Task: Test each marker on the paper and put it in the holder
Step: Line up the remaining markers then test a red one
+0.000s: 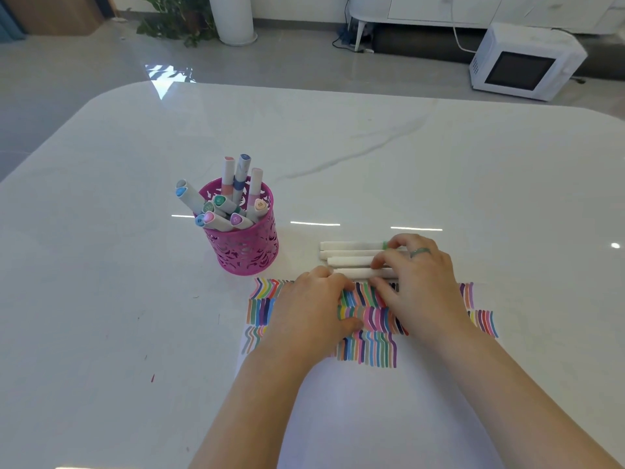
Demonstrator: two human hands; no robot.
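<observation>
A pink cut-out metal holder (pixel 248 247) stands left of centre with several capped markers (pixel 233 198) in it. A white paper (pixel 372 401) covered with rows of coloured test strokes lies in front of me. Just beyond its far edge, several white markers (pixel 348 246) lie side by side. My left hand (pixel 314 309) rests palm down on the paper, its fingertips near the left end of the nearest marker (pixel 358 273). My right hand (pixel 419 282) covers the right ends of the markers, with thumb and forefinger pinching that nearest marker.
The white glossy table (pixel 135 265) has rounded far corners. A few small ink marks dot it at the left front. On the floor beyond stand a white microwave (pixel 524 62), a white pedestal (pixel 233 18) and a plant (pixel 176 18).
</observation>
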